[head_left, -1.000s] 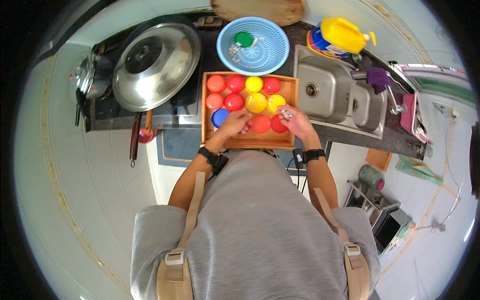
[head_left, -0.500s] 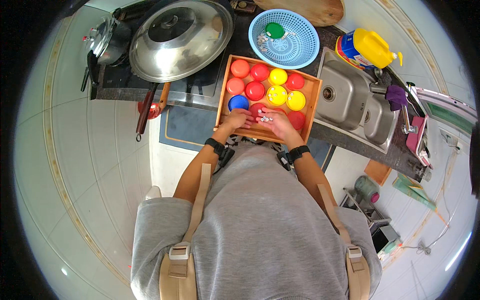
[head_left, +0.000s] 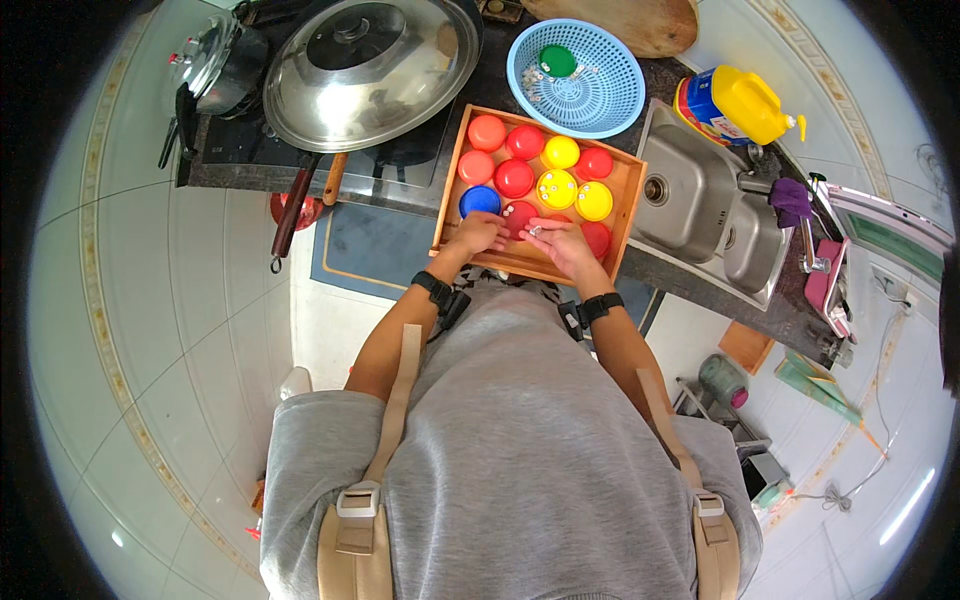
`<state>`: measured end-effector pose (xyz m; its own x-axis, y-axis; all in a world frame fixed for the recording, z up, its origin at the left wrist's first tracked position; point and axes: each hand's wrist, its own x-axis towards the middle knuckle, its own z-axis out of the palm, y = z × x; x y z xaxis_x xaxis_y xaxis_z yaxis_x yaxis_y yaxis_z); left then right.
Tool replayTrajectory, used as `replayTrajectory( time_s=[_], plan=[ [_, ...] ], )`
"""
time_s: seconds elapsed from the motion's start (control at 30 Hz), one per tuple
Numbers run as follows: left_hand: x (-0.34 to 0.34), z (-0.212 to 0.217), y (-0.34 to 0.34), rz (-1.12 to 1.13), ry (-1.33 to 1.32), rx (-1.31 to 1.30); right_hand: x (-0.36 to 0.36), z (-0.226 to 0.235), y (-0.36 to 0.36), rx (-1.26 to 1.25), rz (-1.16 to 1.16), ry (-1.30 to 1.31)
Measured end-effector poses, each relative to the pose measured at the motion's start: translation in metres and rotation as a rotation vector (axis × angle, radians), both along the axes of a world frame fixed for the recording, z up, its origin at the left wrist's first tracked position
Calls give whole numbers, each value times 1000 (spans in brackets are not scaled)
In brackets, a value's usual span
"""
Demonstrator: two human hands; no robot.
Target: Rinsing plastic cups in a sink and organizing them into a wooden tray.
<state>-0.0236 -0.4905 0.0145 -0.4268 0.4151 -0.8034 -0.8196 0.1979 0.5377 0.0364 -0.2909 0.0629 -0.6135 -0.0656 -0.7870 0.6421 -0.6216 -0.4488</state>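
A wooden tray (head_left: 640, 190) holds several round plastic lids in rows. My left hand (head_left: 482, 233) is beside the dark red lid (head_left: 518, 220) and below the blue lid (head_left: 481, 201), fingers outstretched and apart, with nothing visible in them. Small white beads (head_left: 535, 231) sit at the curled fingers of my right hand (head_left: 563, 246), just right of that dark red lid. A white bead rests in the dark red lid. The yellow lid (head_left: 556, 189) and its yellow neighbour (head_left: 594, 201) also have white beads in them. Another red lid is partly hidden under my right hand.
Behind the tray, a blue plastic basket (head_left: 610, 110) contains a green lid (head_left: 557, 61) and loose white beads. A large lidded pan (head_left: 390, 95) covers the stove at left. At right are a steel sink (head_left: 690, 150) and a yellow jug (head_left: 750, 105).
My right hand has curled its fingers, so fewer white beads show in it than before. My left hand stays near the dark red lid. The whole view has shifted slightly.
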Motion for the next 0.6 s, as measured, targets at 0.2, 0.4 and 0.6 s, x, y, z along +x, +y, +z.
replayTrajectory(
  time_s=[0.2,0.4,0.6],
  plan=[
    [-2,7,-6,-6,-4,20,2,2,5,-6,47,48],
    [0,5,-9,-8,30,12,11,0,12,-52,40,52],
    [-2,13,-8,-36,72,-29,3,20,11,99,148,-22]
  ],
)
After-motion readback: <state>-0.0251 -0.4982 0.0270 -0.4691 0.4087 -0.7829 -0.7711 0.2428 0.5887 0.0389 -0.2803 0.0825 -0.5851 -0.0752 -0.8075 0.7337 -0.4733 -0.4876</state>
